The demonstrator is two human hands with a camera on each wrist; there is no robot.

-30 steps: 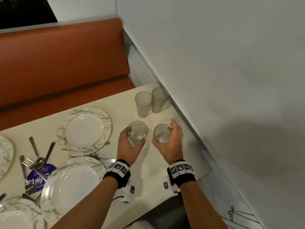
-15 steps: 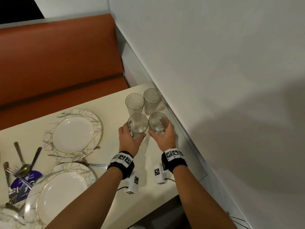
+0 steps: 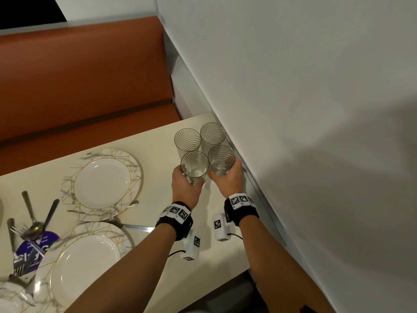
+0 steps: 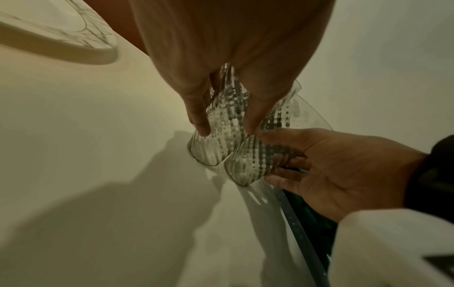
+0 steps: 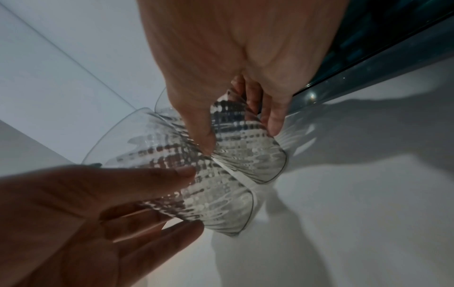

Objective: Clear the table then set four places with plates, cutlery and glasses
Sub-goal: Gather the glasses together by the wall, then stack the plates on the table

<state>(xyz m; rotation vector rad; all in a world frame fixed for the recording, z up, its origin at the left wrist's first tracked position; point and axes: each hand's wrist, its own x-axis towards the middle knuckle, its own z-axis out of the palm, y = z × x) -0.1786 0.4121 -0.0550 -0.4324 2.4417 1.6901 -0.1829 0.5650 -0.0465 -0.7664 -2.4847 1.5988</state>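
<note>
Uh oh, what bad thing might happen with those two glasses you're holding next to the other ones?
Two risks:
1. The glass in the left hand and the glass in the right hand sit close beside the two standing glasses; a push forward might clink or chip them.
2. All four crowd the table corner by the wall, so a bumped glass could tip off the edge.

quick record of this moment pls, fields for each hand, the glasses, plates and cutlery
left hand: grips the near-left glass
right hand: grips the near-right glass
other glasses: two stand behind, by the wall
glass group: four clustered at the table corner
plates: marbled, gold-lined, far and near
cutlery: loose pile at left
</note>
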